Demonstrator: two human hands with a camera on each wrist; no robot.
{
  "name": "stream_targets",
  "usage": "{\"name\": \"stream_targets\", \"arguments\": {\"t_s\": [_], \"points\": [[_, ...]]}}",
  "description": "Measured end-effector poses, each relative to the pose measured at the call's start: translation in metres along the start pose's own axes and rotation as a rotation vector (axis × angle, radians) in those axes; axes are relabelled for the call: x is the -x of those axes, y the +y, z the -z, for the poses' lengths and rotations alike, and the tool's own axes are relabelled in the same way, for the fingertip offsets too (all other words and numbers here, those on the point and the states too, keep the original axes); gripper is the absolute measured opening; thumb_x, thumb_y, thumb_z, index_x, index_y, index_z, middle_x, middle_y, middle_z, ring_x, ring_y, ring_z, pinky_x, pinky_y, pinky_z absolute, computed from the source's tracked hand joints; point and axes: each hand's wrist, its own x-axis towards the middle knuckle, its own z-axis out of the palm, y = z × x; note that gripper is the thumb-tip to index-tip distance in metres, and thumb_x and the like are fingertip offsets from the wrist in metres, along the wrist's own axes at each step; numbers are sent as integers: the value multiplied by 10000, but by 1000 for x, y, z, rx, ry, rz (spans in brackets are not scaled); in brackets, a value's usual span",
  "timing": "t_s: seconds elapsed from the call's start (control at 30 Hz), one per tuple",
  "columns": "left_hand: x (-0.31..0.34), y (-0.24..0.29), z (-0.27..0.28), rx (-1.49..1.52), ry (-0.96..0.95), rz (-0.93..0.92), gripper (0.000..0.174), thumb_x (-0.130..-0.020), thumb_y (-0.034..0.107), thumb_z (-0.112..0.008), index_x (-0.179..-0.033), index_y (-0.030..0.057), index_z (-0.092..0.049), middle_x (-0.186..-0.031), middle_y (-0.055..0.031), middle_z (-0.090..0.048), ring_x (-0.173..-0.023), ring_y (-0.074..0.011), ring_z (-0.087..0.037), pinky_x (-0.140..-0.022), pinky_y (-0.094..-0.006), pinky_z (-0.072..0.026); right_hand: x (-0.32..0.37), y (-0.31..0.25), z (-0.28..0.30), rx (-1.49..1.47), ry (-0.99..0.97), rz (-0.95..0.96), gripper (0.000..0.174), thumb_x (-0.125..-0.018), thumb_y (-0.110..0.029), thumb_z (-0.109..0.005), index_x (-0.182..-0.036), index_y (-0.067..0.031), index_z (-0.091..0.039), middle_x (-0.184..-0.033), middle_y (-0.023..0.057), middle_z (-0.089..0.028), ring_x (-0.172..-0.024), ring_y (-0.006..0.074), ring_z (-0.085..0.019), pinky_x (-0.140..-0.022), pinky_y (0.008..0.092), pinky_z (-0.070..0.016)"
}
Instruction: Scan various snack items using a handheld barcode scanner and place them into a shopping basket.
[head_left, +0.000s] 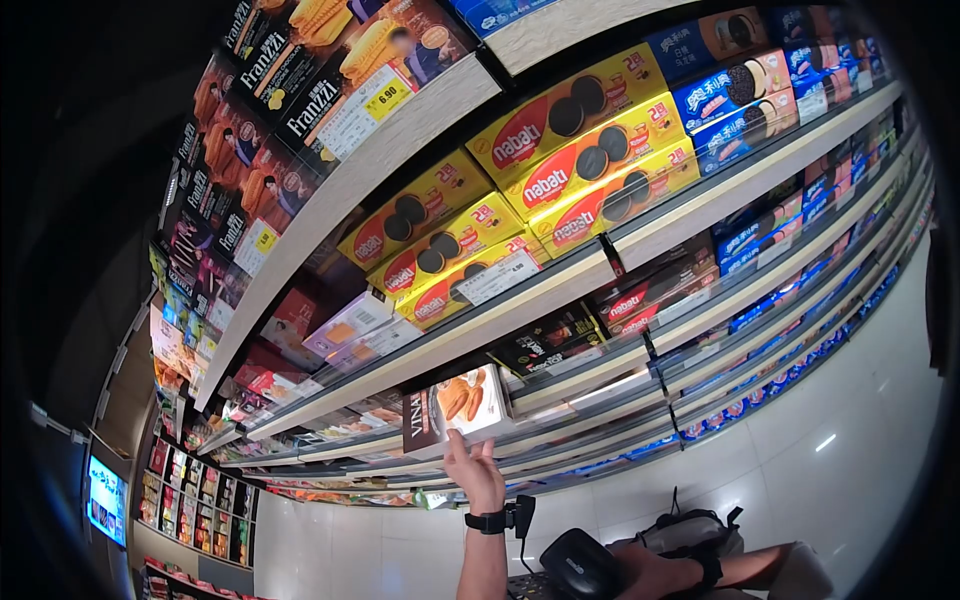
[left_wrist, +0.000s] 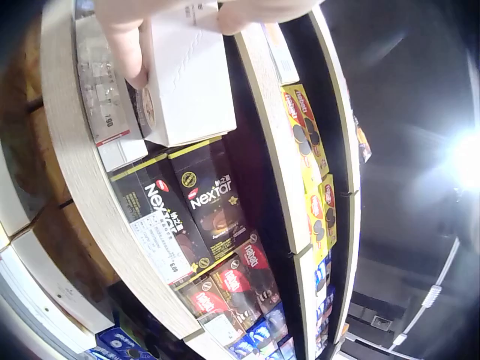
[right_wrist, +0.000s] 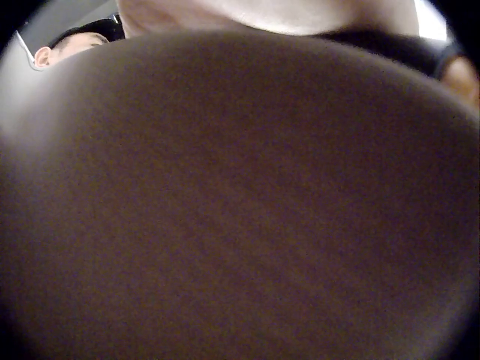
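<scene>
Shelves (head_left: 560, 288) frame left hand (head_left: 478, 478) gripping box (head_left: 470, 400) (underside white, wrist view).

The left grip (head_left: 478, 470) sits above a bare forearm, with no sleeve showing. A black band (head_left: 487, 522), much like a watch strap, circles the wrist. A small black block (head_left: 522, 514) is clipped at its side, and a thin black cable (head_left: 519, 560) runs down from it. The right grip (head_left: 645, 578) wears a black wrist strap (head_left: 708, 570) too. Beside it is a rounded black housing (head_left: 580, 565) with faint lettering, possibly the wrist camera, though the frame edge blurs it.
</scene>
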Motion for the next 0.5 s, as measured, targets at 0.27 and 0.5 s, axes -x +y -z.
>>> {"name": "stream_targets", "arguments": {"t_s": [0.27,0.5], "points": [[-12,8,11,-131,-17,146,380,-921,410,-616,-1066,76,-507,-1000,-35,-601,-780,-137,-587,-698,-356,-552,-5,14,-7,-1,11,-10,410,-757,-87,-784,-1119,9,-617,-963,25,-650,-878,74,-528,-759,268,-443],[-44,6,10,-156,-145,203,565,-941,374,-593,-1243,-69,-415,-1030,-144,-576,-832,-183,-635,-685,-317,-587,-9,25,-10,167,17,-51,407,-760,-127,-796,-1107,1,-625,-966,56,-670,-881,91,-554,-770,288,-465]]}}
